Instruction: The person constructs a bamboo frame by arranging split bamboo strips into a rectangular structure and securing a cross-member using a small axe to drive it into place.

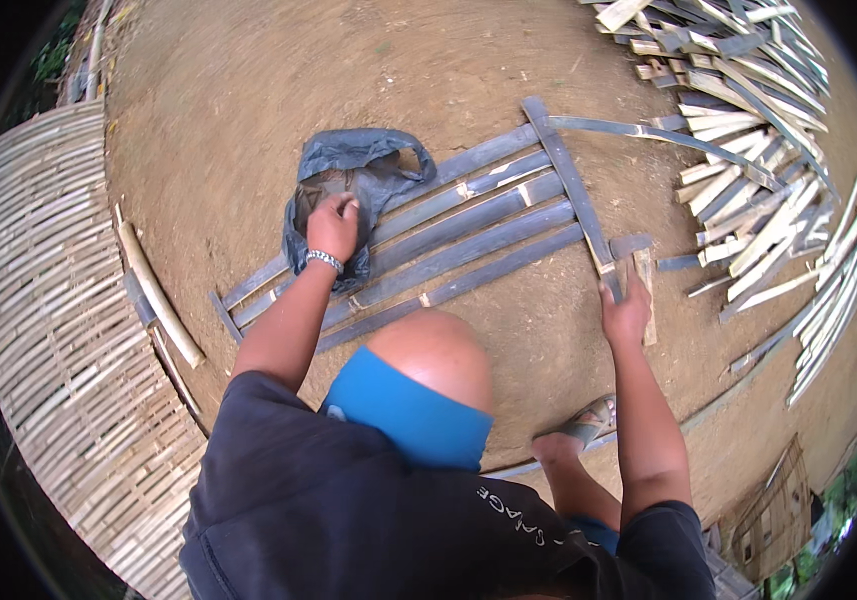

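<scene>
My left hand (334, 228), a bracelet at its wrist, reaches into the mouth of a dark plastic bag (329, 153). Its fingers are closed together, and what they hold, if anything, is too small to make out. Brownish contents show inside the bag, which rests on a frame of split bamboo slats (479, 208). At the frame's right end, a crosspiece (571, 182) lies over the slat ends. Beside its near end my right hand (627, 312) is wrapped round a hammer, whose dark head (632, 244) shows beyond the fingers.
A pale wood piece (648, 325) lies by my right hand. Split bamboo strips (749, 180) are heaped at the far right, with one long strip (649, 131) reaching toward the frame. Woven bamboo panels (59, 270) and a bamboo pole (161, 295) lie at the left.
</scene>
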`<act>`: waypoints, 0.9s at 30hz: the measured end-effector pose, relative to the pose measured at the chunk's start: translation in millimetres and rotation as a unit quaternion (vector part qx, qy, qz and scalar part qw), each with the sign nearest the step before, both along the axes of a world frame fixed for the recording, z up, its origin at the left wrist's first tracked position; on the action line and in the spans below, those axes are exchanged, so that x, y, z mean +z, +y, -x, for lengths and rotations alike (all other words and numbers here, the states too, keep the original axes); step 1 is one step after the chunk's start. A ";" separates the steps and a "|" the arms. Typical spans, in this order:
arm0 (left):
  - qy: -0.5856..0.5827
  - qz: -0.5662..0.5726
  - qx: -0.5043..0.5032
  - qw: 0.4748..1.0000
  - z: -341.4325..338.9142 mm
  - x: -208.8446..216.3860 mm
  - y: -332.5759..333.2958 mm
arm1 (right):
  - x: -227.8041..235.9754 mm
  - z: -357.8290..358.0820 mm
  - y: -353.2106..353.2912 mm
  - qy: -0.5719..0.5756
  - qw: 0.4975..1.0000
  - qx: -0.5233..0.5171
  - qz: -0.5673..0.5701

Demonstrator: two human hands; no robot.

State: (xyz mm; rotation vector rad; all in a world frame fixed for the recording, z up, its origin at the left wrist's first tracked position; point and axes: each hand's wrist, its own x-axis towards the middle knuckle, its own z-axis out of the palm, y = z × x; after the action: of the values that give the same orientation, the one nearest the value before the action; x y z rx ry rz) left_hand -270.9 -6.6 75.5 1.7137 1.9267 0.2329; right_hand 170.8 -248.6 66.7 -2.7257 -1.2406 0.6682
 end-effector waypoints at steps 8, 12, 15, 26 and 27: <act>0.099 -0.098 0.003 0.990 22.1 -66.0 55.2 | 44.5 -10.3 -161.3 0.025 0.960 -0.215 0.176; 0.127 -0.118 -0.007 0.985 12.0 -62.7 55.5 | 39.5 26.8 -193.0 0.096 0.933 -0.264 0.223; 0.130 -0.097 -0.016 0.987 0.1 -45.3 59.7 | 24.4 56.1 -175.4 0.107 0.950 -0.214 0.200; 0.203 -0.081 -0.139 0.966 50.3 -81.9 80.5 | 11.8 47.5 -98.0 0.214 0.956 -0.118 0.164; 0.198 -0.067 -0.126 0.970 48.1 -82.3 83.5 | 11.8 47.4 -106.0 0.222 0.952 -0.133 0.165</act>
State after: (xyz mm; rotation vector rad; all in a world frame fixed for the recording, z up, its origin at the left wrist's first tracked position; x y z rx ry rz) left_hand -319.0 77.0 -6.7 2.2091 1.9672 -0.0859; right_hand 123.3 -354.6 78.5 -2.6789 -0.6953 1.4564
